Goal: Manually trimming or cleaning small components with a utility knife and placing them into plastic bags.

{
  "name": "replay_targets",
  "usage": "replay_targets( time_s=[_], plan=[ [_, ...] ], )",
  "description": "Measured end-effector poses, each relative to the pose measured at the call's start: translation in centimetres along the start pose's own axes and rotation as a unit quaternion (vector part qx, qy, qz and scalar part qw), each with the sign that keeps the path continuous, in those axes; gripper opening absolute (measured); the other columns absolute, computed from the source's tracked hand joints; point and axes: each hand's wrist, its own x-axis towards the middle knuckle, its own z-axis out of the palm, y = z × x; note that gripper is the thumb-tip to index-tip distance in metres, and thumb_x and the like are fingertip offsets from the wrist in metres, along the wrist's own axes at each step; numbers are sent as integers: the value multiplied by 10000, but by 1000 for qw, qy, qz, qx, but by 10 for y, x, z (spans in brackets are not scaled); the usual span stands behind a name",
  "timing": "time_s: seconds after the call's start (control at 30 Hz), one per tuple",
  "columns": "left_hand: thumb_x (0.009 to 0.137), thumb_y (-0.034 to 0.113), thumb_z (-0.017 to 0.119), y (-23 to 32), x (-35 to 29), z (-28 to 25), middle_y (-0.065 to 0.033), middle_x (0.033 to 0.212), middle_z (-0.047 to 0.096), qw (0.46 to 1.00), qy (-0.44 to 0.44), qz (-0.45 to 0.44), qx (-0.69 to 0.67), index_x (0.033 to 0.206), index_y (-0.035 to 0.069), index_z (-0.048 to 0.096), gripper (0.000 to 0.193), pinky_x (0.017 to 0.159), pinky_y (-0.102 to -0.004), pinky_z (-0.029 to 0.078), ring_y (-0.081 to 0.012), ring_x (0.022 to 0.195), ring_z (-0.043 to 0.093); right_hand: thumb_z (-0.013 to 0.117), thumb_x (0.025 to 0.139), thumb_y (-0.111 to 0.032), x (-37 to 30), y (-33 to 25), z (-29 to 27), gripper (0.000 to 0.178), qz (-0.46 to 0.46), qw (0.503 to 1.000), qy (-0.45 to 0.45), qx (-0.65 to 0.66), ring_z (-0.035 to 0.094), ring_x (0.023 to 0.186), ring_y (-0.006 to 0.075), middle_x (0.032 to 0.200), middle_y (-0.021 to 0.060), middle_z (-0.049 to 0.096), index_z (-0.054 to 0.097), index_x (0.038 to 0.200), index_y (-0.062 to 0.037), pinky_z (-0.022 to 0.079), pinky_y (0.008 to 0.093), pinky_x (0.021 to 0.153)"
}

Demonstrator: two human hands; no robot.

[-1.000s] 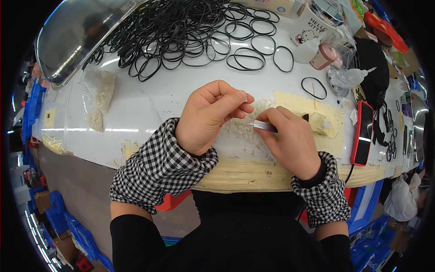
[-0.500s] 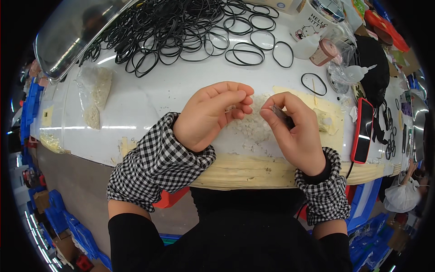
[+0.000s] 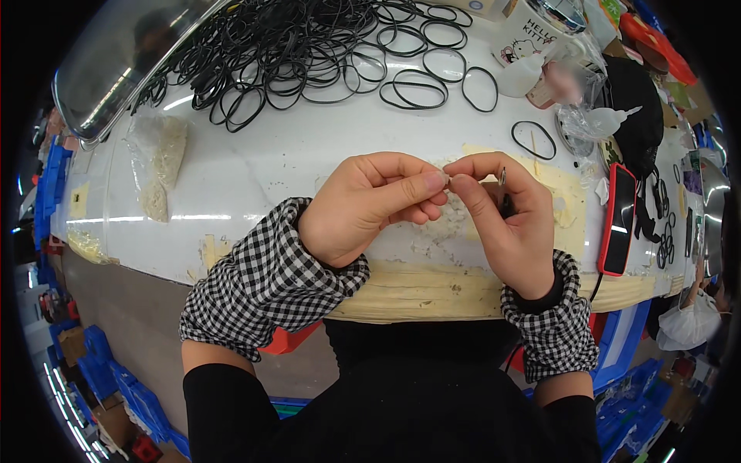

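Over the table's front part, my left hand [image 3: 370,202] is closed, thumb and forefinger pinched on a tiny pale bit too small to name. My right hand [image 3: 511,224] meets it there, thumb and forefinger pinched at the same bit. Tucked in the right hand's fingers is a small metal tool [image 3: 503,179] with a narrow upright tip and a dark lower part; the rest is hidden. Below the hands lies a loose scatter of small whitish pieces [image 3: 448,228], partly covered by the fingers.
Many black rubber loops [image 3: 285,58] lie piled at the back, and a single loop [image 3: 533,140] lies apart. At left is a clear bag of pale pieces [image 3: 162,162]. A red-cased phone [image 3: 619,220] lies right. Yellowed tape [image 3: 421,292] covers the table's front edge.
My hands have come together and their fingertips now meet. The metal tool has turned in my right hand from between thumb and forefinger to standing upright behind the forefinger.
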Motion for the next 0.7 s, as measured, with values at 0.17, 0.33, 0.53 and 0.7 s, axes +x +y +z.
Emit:
replay_targets(
  time_s=[0.17, 0.33, 0.53, 0.7],
  plan=[
    [932, 131, 575, 0, -1, 0, -51, 879, 655, 999, 19, 17, 21, 1028, -17, 637, 187, 687, -183, 497, -75, 756, 602, 644, 830, -8, 1, -7, -4, 138, -23, 997, -18, -71, 515, 623, 29, 782, 32, 628, 658, 967, -10, 360, 177, 506],
    [932, 136, 576, 1, -1, 2, -49, 863, 657, 999, 15, 19, 22, 1019, -13, 640, 184, 689, -187, 493, -71, 754, 597, 669, 795, 6, 1, -5, -6, 150, -67, 990, -5, -121, 522, 613, 42, 793, 41, 627, 675, 942, -22, 350, 184, 481],
    [907, 150, 619, -3, 0, -1, -82, 880, 663, 999, 10, 43, -3, 996, -25, 644, 198, 700, -216, 528, -119, 773, 638, 669, 715, 64, 2, -3, -6, 225, -135, 979, 12, -153, 623, 713, 123, 812, 74, 638, 669, 930, -1, 491, 218, 572],
    [946, 170, 556, 0, -2, 3, -50, 920, 653, 999, 19, 31, -3, 988, -1, 622, 188, 697, -186, 480, -74, 772, 590, 660, 668, 82, 1, -2, -5, 253, -144, 976, 21, -161, 636, 736, 152, 808, 79, 636, 658, 907, 0, 508, 227, 590]
  ],
)
